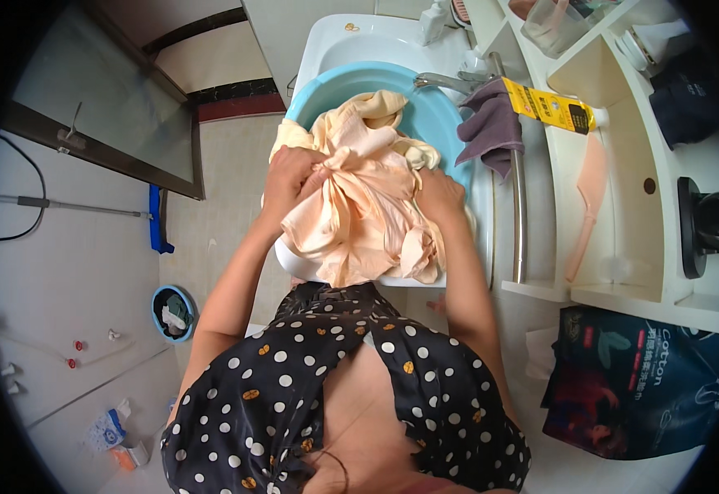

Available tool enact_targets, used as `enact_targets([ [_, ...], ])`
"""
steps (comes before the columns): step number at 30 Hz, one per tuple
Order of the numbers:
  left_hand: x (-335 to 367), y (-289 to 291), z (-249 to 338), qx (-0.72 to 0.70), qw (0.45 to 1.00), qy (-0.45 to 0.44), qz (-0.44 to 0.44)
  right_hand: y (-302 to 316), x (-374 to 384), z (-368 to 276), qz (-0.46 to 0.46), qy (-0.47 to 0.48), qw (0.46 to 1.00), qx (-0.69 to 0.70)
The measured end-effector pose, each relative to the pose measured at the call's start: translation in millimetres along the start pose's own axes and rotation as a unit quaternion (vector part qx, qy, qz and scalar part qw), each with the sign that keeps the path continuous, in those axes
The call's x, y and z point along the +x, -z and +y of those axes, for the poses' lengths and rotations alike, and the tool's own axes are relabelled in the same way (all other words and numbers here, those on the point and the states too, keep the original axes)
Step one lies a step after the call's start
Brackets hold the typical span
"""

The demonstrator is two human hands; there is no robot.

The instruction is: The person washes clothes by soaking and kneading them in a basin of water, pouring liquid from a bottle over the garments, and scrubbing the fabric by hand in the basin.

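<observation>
A bunched peach-coloured garment hangs over the near rim of a light blue basin, which sits in a white sink. My left hand is closed around a gathered fold on the garment's left side. On the right side, my right hand grips the same cloth near its edge, fingers curled and partly hidden by fabric. The cloth between the hands is creased and drawn together. Behind it, the basin's far inner wall shows.
A metal faucet reaches over the basin's right rim. A purple cloth drapes over a metal rail. White shelves at right hold a yellow tube and a pink comb. A small bin stands on the floor at left.
</observation>
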State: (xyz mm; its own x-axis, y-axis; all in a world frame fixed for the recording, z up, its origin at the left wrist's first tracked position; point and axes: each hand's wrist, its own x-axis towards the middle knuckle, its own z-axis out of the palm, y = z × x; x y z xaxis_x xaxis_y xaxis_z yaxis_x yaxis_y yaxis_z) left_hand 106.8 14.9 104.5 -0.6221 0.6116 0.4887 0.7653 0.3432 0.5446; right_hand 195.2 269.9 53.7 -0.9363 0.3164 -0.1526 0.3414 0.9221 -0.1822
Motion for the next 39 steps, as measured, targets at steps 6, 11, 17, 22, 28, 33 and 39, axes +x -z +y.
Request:
enact_targets([
  [6,-11,7,-8,-0.432,0.843,0.279,0.162,18,-4,2,0.131,-0.121,0.981,0.080],
  [11,-9,15,-7,-0.477,0.849,0.175,0.149,15,-9,-37,0.238,0.083,0.956,0.149],
  [17,37,-26,-19,0.060,0.996,0.007,-0.066,-40,43,-24,0.053,0.020,0.991,0.124],
  [22,53,-59,-31,0.205,0.947,0.012,-0.246,-69,73,8,0.015,-0.101,0.994,0.041],
  [28,65,-98,-66,0.273,0.869,0.018,-0.413,-40,31,-24,-0.106,0.082,0.990,0.050],
  [33,86,-154,-83,0.346,0.821,0.038,-0.452,-44,32,-21,-0.108,0.067,0.985,0.113],
  [39,113,-164,-107,0.250,0.842,0.074,-0.472,-47,68,-10,-0.158,0.047,0.974,0.157],
])
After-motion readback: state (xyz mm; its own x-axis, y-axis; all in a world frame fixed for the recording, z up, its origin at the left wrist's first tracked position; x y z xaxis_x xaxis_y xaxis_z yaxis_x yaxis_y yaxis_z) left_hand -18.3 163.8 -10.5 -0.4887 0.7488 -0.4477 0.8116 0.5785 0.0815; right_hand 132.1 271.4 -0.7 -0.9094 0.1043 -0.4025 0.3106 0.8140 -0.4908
